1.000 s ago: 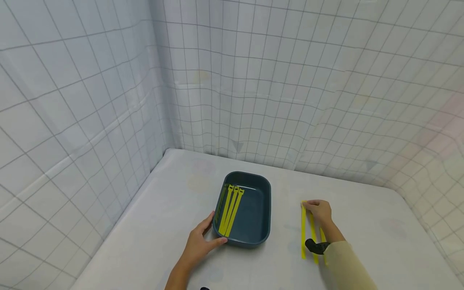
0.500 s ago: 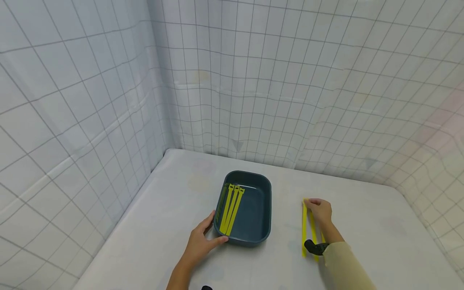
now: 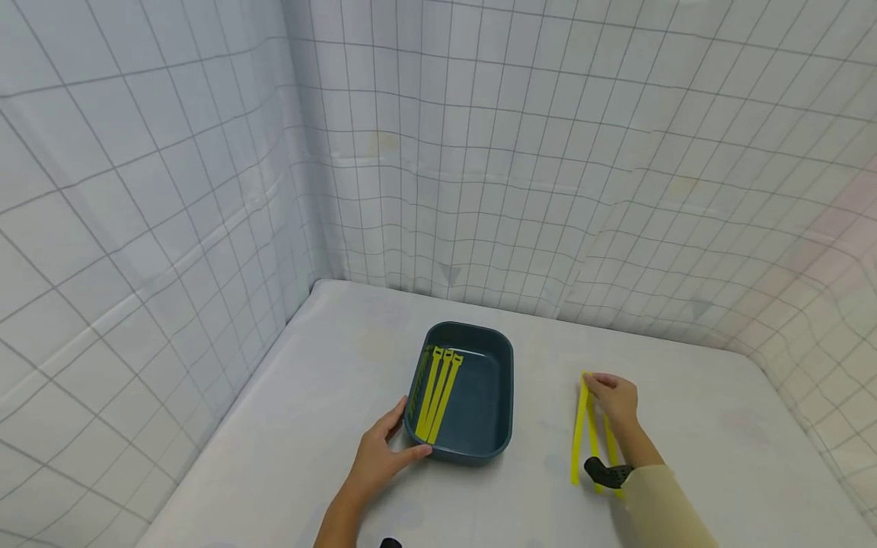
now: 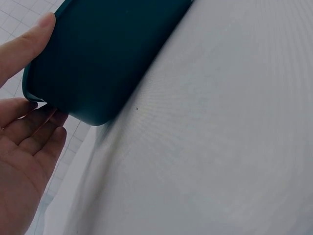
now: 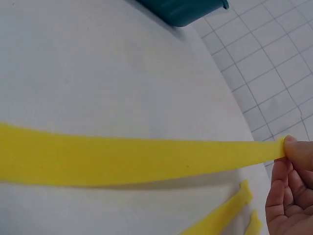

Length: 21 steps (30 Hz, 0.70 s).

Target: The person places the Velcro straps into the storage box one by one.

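- Three yellow straps (image 3: 438, 396) lie side by side along the left inner side of the dark teal tray (image 3: 489, 403) on the desk (image 3: 288, 426).
- The left hand (image 3: 377, 460) holds the tray's near left corner, thumb and fingers curled round its rim.
- The right hand (image 3: 615, 399) has pinched the far end of one strap (image 5: 137, 159) and lifted it since a second ago; its fingers (image 5: 293, 156) are clamped on the tip.
- Two more straps (image 5: 220, 215) lie flat beside it, right of the tray.

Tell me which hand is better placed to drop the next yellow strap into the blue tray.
The right hand, probably: it already pinches the far end of a yellow strap on the table. The left hand grips the blue tray at its near corner.
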Tool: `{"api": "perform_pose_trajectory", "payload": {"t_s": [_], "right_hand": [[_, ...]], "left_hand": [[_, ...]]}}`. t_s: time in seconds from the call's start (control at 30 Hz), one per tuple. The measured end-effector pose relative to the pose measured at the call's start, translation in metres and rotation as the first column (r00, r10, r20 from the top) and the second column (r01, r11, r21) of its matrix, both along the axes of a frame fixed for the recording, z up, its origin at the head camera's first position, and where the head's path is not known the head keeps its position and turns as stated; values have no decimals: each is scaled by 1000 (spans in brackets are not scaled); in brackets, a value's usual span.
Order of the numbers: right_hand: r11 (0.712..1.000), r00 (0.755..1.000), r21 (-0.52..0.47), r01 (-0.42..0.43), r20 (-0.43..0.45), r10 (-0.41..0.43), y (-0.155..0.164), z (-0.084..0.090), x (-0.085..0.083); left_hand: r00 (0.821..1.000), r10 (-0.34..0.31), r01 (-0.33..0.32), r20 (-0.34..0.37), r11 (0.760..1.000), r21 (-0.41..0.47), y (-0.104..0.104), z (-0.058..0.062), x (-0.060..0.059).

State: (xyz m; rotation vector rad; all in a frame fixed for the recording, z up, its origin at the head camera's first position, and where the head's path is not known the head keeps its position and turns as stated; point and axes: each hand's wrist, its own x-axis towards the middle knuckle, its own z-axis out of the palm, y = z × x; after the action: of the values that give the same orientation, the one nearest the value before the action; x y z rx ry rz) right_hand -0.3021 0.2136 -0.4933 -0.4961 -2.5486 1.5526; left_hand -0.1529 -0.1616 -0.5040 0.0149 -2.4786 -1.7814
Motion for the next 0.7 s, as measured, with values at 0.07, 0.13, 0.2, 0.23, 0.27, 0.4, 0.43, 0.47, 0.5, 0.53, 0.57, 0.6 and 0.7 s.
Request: {"api": "perform_pose_trajectory", "payload": {"t_s": [0.07, 0.13, 0.2, 0.23, 0.27, 0.4, 0.43, 0.47, 0.5, 0.53, 0.57, 0.6, 0.7], "right_hand": [[1000, 1000, -12, -5, -11, 5, 0, 3, 1], [1000, 1000, -17, -7, -27, 7, 0, 5, 2], [1000, 999, -25, -3, -49, 1, 0, 8, 4], [1000, 998, -31, 2, -58, -4, -1, 9, 6], [999, 998, -41, 4, -68, -7, -1, 10, 7], [996, 994, -85, 7, -110, -16, -3, 16, 11], [995, 993, -95, 6, -118, -17, -3, 17, 12], [994, 992, -106, 4, -125, -18, -3, 18, 12], [994, 991, -113, 4, -131, -19, -3, 19, 13], [993, 991, -120, 4, -134, -20, -3, 20, 13], [992, 990, -129, 3, -136, -21, -4, 21, 13], [991, 991, -134, 5, -135, -23, -3, 21, 13], [990, 991, -139, 9, -133, -28, -3, 23, 14]], "left_hand": [[1000, 2, -2, 0, 1000, -3, 1, 0, 0], [1000, 4, -4, -3, 1000, -5, 1, 1, 0], [1000, 5, -5, -5, 1000, -2, 2, 1, 0], [1000, 5, -5, -5, 1000, -1, 2, 1, 1], [1000, 4, -4, -5, 1000, 0, 2, 1, 1], [1000, 1, -1, -6, 1000, 2, 3, 1, 1], [1000, 1, -1, -5, 1000, -2, 3, 1, 1], [1000, 1, -2, -7, 1000, -2, 2, 1, 1], [1000, 3, -3, -10, 1000, -5, 2, 1, 0], [1000, 5, -5, -11, 1000, -8, 2, 0, 0], [1000, 6, -6, -11, 1000, -10, 2, 0, 0], [1000, 7, -7, -11, 1000, -11, 1, 0, -1], [1000, 6, -7, -12, 1000, -11, 2, -1, -1]]}}
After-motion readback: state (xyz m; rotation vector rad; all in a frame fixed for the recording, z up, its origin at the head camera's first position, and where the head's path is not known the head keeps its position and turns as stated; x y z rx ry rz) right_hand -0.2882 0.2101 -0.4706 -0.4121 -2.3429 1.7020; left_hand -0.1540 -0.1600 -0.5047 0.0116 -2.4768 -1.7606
